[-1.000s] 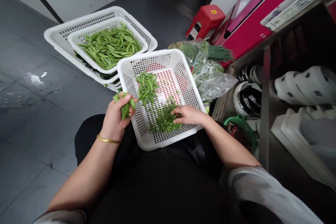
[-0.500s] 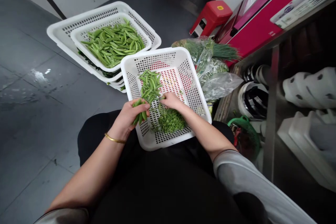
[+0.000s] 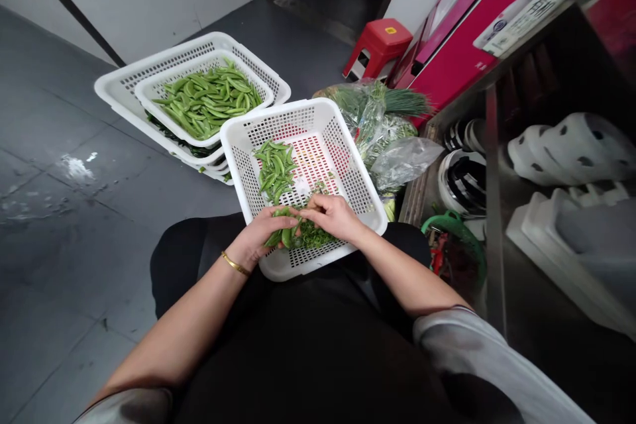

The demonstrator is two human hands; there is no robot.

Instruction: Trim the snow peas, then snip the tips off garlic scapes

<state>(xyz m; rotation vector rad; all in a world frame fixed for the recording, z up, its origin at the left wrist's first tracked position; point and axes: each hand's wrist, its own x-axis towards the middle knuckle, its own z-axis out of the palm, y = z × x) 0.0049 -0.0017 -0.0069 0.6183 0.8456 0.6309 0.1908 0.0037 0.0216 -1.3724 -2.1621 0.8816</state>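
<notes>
On my lap rests a white perforated basket [image 3: 365, 202]. A pile of green pea pods [image 3: 276, 169] lies in its left side, and a heap of thin green trimmings [image 3: 314, 235] lies nearer me, partly behind my hands. My left hand [image 3: 263, 230] is closed around several pea pods [image 3: 282, 228] over the basket's near left part. My right hand [image 3: 330, 215] meets the left one at the fingertips, its thumb and fingers pinched together. Whatever is between those fingers is too small to make out.
Left of the basket, a smaller basket full of pea pods [image 3: 211, 96] sits on stacked white baskets [image 3: 116, 87]. Bagged greens [image 3: 382, 126] and a red stool [image 3: 377, 46] are beyond to the right. A metal shelf [image 3: 494, 212] with containers and a green basket [image 3: 460, 245] stand at the right.
My right hand has come back from beside the pod pile to my left hand, and its fingers now touch the left fingertips. The left hand still holds pods. The view has shifted slightly.
</notes>
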